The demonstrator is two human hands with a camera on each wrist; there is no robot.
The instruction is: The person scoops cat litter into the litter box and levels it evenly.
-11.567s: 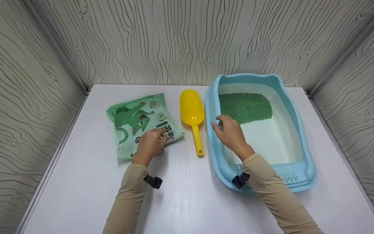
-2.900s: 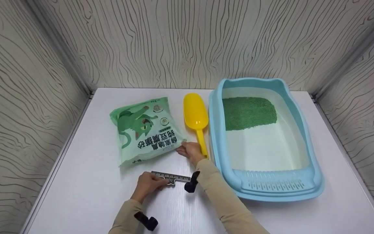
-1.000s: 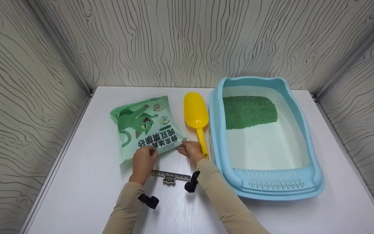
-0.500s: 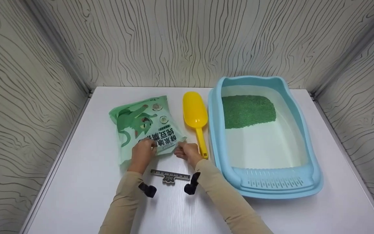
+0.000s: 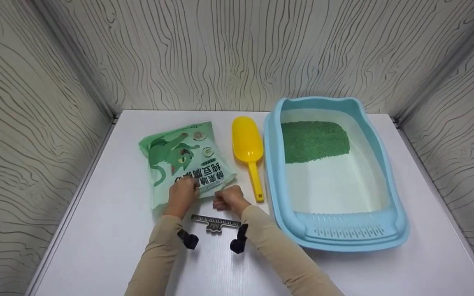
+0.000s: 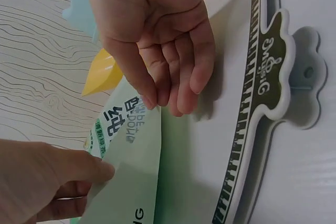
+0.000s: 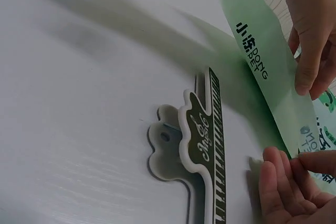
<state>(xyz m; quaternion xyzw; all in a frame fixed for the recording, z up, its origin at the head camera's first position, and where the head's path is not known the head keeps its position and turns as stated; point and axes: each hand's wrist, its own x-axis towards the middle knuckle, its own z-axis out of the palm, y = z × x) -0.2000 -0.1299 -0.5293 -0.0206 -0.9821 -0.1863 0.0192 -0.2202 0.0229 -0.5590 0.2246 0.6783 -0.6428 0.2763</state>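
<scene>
A pale green cat litter bag point(image 5: 179, 160) with a cat print lies at the left of the table. My left hand point(image 5: 183, 192) pinches the bag's near edge, with the thumb and fingers on the folded plastic in the left wrist view. Nearer the bag's right corner, my right hand point(image 5: 229, 199) pinches the same edge between thumb and index finger, its other fingers curled below. Between the forearms lies a clip point(image 5: 215, 223) with a piano-key strip and "Music" lettering, untouched on the table. In the right wrist view the bag's edge point(image 7: 262, 66) stands up off the table.
A yellow scoop point(image 5: 247, 142) lies right of the bag, its handle pointing toward me. Beyond it stands a light blue litter box point(image 5: 276, 164) with green litter point(image 5: 315, 142) at its far end. Patterned walls point(image 5: 237, 53) enclose the table's back and sides.
The left hand has let go of the clip on the table and moved up to the bag's edge. The right hand has slid left and nearer along that edge, away from the corner.
</scene>
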